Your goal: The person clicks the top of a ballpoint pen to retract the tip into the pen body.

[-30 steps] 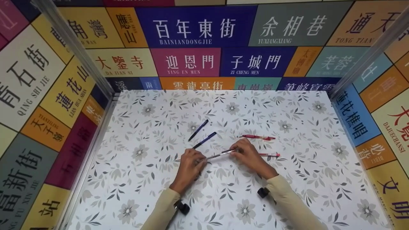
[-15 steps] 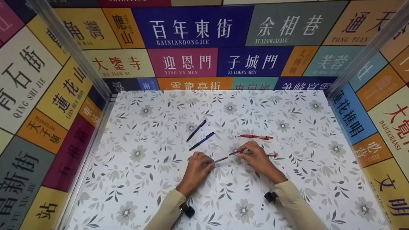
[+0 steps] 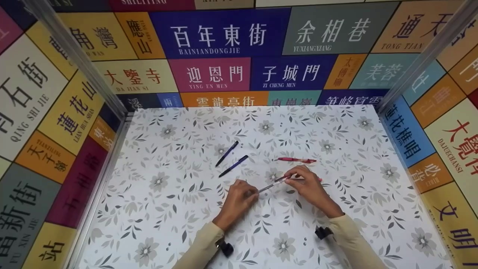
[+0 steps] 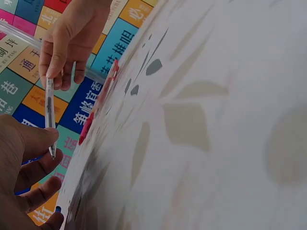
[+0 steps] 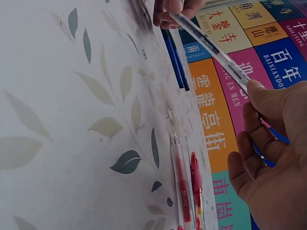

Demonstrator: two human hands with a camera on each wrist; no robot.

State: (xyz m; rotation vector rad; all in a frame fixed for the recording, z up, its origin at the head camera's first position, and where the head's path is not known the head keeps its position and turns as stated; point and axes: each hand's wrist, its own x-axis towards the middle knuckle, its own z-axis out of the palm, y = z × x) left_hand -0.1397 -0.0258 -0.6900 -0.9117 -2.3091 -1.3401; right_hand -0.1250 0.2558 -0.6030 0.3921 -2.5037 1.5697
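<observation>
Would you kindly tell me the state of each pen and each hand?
Clear plastic pen with dark refill: raised, held at both ends.
Left hand: pinching one end.
Right hand: pinching the other end.
Farther slim blue pen: lying flat, not held.
Nearer slim blue pen: lying flat, not held.
Slim red pen: lying flat, not held.
Clear plastic pen with red refill: lying flat, partly hidden in the head view.

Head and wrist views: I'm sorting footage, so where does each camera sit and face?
Head: head-worn, facing forward and down at the tabletop; left hand, right hand, sleeves show.
Left wrist: worn there, facing the clear pen and right hand; left hand shows.
Right wrist: worn there, facing the clear pen and left fingers; right hand shows.
Both wrist views also share the red pens.
</observation>
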